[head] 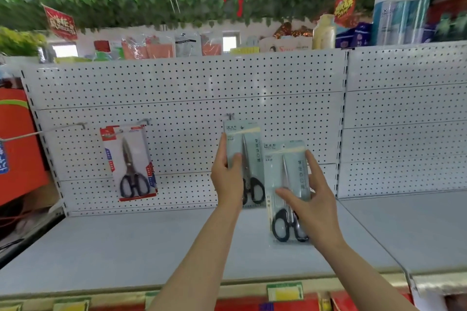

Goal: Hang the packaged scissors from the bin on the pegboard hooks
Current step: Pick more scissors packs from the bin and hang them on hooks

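My left hand [226, 174] grips a pale green pack of black-handled scissors [249, 149], its top raised right under a metal hook [230, 116] on the white pegboard [192, 83]. My right hand [313, 202] holds a second, matching scissors pack [288, 166] lower and to the right, in front of the board. A red-and-white pack of scissors [130, 163] hangs from a hook at the left. The bin is out of view.
A long bare hook [43, 131] sticks out at the far left beside an orange panel [17, 144]. A grey shelf [126, 247] runs below the pegboard, with price tags [285, 291] on its front edge. Goods stand along the top of the pegboard.
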